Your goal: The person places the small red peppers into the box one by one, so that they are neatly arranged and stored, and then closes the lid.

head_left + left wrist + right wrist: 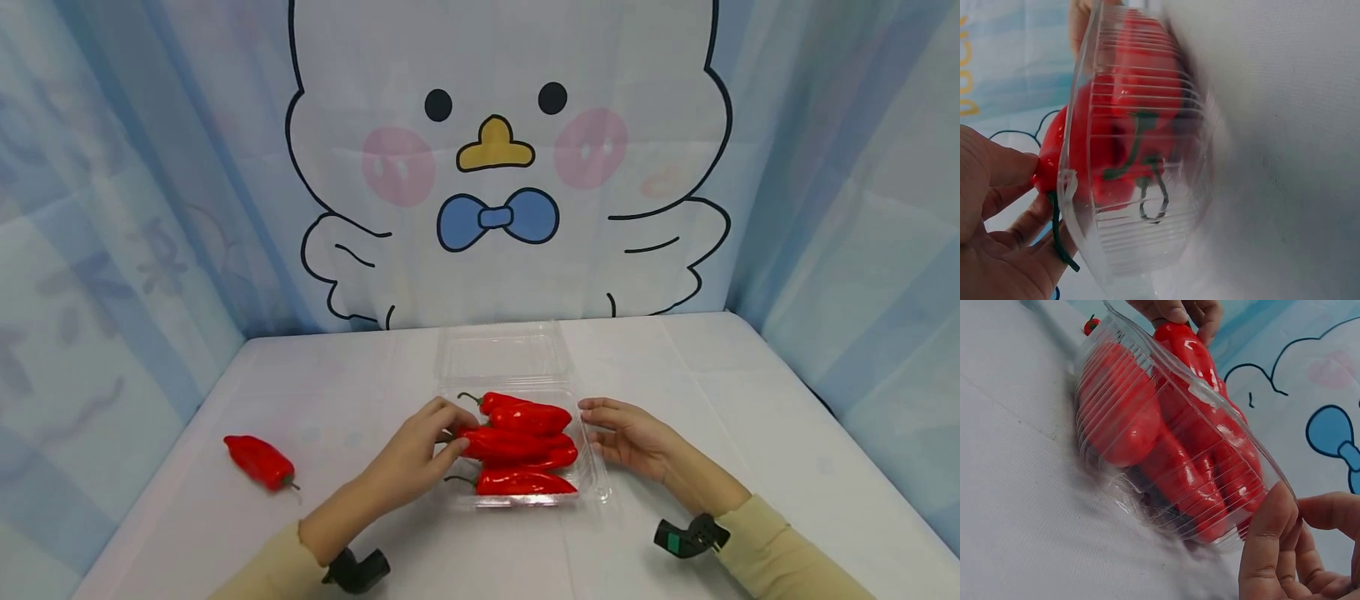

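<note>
A clear plastic clamshell box (597, 477) stands on the table with several red peppers inside, some with green stems. At its left side my left hand (427, 442) pinches the stem end of a red pepper (506, 444) that lies on top of the others. The left wrist view shows this pepper's green stem (1057, 234) hanging past the thumb and fingers. At the box's right edge is my right hand (633, 437), its thumb and fingers pinching the rim (1275, 469) in the right wrist view. The lowest peppers are partly hidden under the upper ones.
One more red pepper (260, 462) lies alone on the white table (360, 375) at the left. The box's open lid (502, 354) lies back toward the rear edge. Behind the table hangs a curtain (495, 283) with a cartoon duck, and blue curtains flank both sides.
</note>
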`<action>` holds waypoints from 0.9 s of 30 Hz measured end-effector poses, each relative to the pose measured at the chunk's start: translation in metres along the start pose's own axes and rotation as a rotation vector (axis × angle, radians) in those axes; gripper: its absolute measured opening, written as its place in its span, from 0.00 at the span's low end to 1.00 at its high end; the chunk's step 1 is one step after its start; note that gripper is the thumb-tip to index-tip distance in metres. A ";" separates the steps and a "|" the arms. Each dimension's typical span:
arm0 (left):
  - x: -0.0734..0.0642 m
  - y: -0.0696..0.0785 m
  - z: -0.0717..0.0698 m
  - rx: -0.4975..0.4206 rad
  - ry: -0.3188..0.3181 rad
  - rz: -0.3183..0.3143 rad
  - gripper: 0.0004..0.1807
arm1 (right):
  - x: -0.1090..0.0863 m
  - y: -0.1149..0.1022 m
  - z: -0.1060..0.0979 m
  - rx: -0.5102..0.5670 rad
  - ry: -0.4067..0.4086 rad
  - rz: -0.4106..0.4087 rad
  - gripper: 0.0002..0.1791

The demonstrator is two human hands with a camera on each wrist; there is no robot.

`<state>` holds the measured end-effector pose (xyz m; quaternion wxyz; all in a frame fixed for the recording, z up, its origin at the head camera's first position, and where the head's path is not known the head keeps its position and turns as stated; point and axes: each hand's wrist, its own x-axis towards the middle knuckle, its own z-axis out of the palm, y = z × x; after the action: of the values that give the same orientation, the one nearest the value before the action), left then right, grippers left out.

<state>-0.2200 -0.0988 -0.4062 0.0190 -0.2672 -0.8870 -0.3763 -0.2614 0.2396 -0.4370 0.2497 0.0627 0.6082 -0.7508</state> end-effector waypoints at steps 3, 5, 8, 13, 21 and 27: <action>0.002 0.000 0.003 -0.011 -0.019 0.003 0.14 | 0.000 0.000 0.000 0.002 -0.005 -0.001 0.16; 0.004 0.001 0.005 -0.018 -0.029 0.001 0.14 | -0.001 0.000 0.000 0.004 -0.007 -0.001 0.16; 0.006 0.002 0.008 -0.011 -0.041 0.004 0.13 | -0.001 0.000 0.000 0.004 -0.007 -0.002 0.16; 0.009 0.005 0.013 0.022 -0.044 0.010 0.13 | -0.001 0.000 0.000 -0.002 -0.006 -0.001 0.17; 0.016 0.010 0.019 0.073 -0.054 0.020 0.10 | -0.001 0.001 0.000 -0.009 -0.001 0.000 0.17; 0.017 0.012 0.021 0.077 -0.070 0.009 0.11 | -0.002 0.000 0.001 0.001 -0.004 -0.002 0.15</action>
<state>-0.2251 -0.0697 -0.4092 -0.0001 -0.2831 -0.8997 -0.3323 -0.2598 0.2395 -0.4361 0.2503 0.0606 0.6073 -0.7516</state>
